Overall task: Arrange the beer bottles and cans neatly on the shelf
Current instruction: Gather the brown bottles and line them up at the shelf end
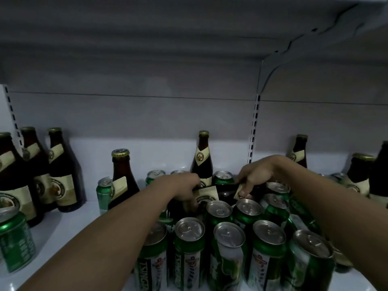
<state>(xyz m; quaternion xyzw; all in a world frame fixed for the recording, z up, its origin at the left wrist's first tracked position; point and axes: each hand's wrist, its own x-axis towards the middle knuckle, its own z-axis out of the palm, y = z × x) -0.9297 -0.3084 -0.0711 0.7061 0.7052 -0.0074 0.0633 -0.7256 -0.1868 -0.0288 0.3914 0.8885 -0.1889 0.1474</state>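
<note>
Reaching over the front cluster of green cans [231, 244], both hands work on brown bottles sunk in the middle of the shelf [67, 234]. The left hand [180, 189] curls its grip around the shoulder of a dark bottle with a cream label [206, 196]. The right hand [255, 176] closes its fingers over a second dark bottle [225, 193] just beside it, thumb down against the label edge.

The step in hand appears to be pulling these 2 bottles out from among the cans, probably to stand them with their own kind. A tidy row of 3 bottles [39, 173] stands at the far left, well apart from the tangle. The next move calls for a straight lift, since cans crowd tightly in front and could tip.

Dim light blurs the label print. Both gripped bottles are largely hidden by hands and cans, so whether they stand upright or lean is unclear. Another bottle [380, 175] is cut off at the right edge, and a can [14, 238] at the left.
</note>
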